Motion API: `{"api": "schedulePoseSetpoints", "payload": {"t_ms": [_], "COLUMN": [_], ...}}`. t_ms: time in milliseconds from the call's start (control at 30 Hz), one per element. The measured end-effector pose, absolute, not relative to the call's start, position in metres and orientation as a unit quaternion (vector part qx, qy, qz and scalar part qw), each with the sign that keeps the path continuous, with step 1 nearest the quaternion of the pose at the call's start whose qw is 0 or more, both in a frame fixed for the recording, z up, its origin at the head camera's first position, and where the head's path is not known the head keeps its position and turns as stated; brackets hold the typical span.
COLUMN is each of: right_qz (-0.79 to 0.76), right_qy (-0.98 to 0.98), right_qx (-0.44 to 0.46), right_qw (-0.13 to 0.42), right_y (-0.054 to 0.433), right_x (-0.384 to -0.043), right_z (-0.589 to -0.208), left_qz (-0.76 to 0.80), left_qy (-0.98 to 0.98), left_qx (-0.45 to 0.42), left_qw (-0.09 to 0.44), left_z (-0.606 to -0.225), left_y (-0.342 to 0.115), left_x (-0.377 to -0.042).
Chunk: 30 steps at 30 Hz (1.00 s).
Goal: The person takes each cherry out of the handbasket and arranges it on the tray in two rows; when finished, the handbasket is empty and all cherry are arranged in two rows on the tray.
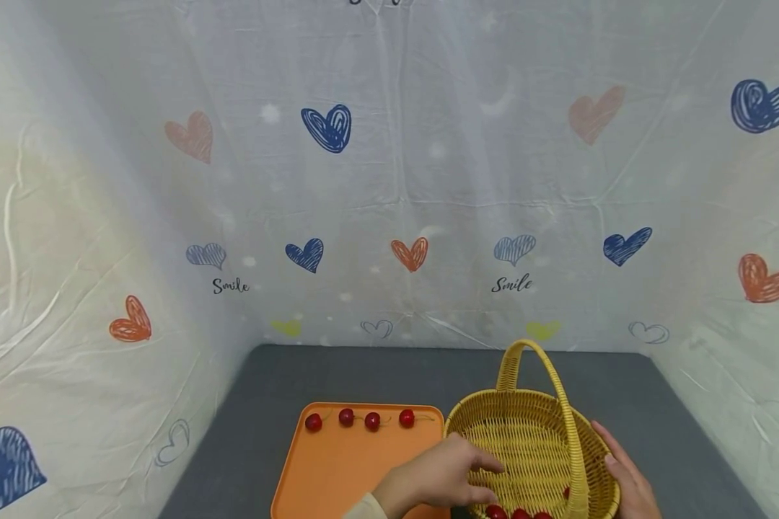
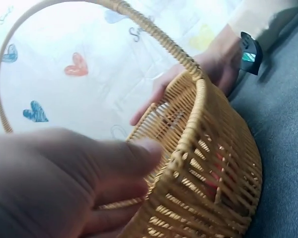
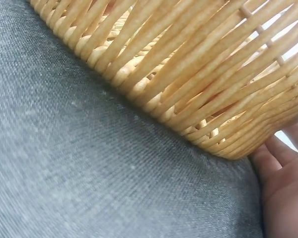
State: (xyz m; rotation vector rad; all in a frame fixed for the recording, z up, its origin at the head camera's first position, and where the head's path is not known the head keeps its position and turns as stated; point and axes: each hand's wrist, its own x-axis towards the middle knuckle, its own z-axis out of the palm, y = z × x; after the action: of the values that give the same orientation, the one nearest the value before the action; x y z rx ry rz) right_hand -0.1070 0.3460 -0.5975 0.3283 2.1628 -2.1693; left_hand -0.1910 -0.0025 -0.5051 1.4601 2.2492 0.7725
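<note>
A yellow wicker basket (image 1: 526, 440) with a tall arched handle stands on the dark table. My left hand (image 1: 444, 472) reaches over its left rim, fingers spread apart and no object seen between them. Just below its fingertips, red cherries (image 1: 496, 512) lie at the near side of the basket's inside. In the left wrist view, the thumb (image 2: 146, 151) is close over the rim. On the opposite side, my right hand (image 1: 632, 479) rests against the basket's outer wall with fingers extended. The right wrist view shows that hand (image 3: 288, 193) beside the woven wall, mostly cropped.
An orange tray (image 1: 344, 468) lies to the left of the basket, with several stemmed cherries (image 1: 372, 422) in a row along its far edge. Grey cloth (image 1: 234, 447) covers the table. A white curtain (image 1: 389, 180) printed with hearts hangs behind and at both sides.
</note>
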Motion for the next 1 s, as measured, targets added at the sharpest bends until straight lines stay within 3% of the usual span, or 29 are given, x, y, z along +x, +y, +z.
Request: {"api": "schedulePoseSetpoints", "payload": {"t_ms": [767,867,1000], "right_qz": [-0.701,-0.696,-0.686], "right_qy": [0.704,0.709,0.717], "right_qx": [0.101,0.106,0.112], "right_qw": [0.043,0.046,0.047], "right_y": [0.349,0.349,0.351], "right_x": [-0.109,-0.11,-0.11], "right_z": [-0.6,-0.6,-0.599], "left_qz": [0.17,0.204,0.267], "left_qy": [0.803,0.809,0.826], "left_qx": [0.505,0.483,0.442], "left_qw": [0.267,0.266,0.226], "left_z": [-0.513,-0.512,-0.512], "left_y": [0.04,0.038,0.035], "left_x": [-0.193,-0.196,-0.198]}}
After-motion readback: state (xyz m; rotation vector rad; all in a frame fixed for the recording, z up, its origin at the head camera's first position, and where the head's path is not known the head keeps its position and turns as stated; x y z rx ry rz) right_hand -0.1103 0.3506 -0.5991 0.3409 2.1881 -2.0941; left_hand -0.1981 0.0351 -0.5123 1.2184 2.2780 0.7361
